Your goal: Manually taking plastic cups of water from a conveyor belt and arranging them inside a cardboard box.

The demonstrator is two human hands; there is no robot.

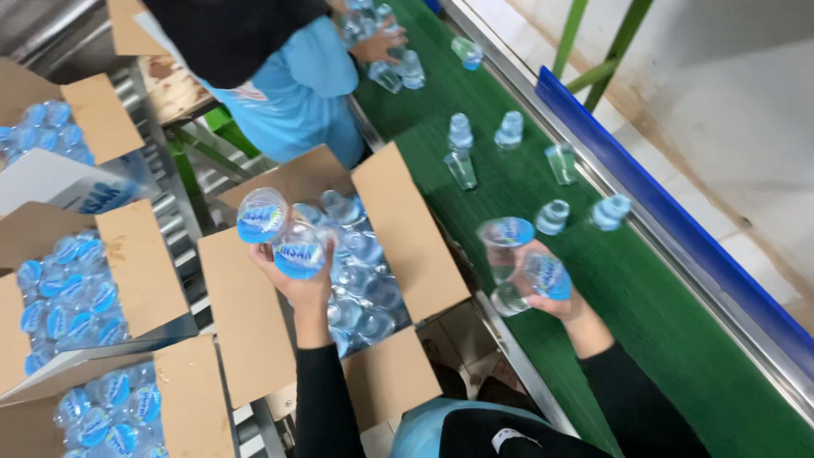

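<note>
My left hand (303, 284) grips sealed clear water cups (278, 233) with blue lids, held over an open cardboard box (407, 225) holding several such cups. My right hand (555, 298) holds more water cups (517, 259) at the near edge of the green conveyor belt (644, 322). Several loose cups (462, 161) lie scattered on the belt farther up.
Another person in a light blue top (292, 93) works at the belt ahead, a hand (377, 42) on cups. Filled cardboard boxes (72, 293) sit on a roller track at left. A blue rail (678, 229) and metal edge line the belt's right side.
</note>
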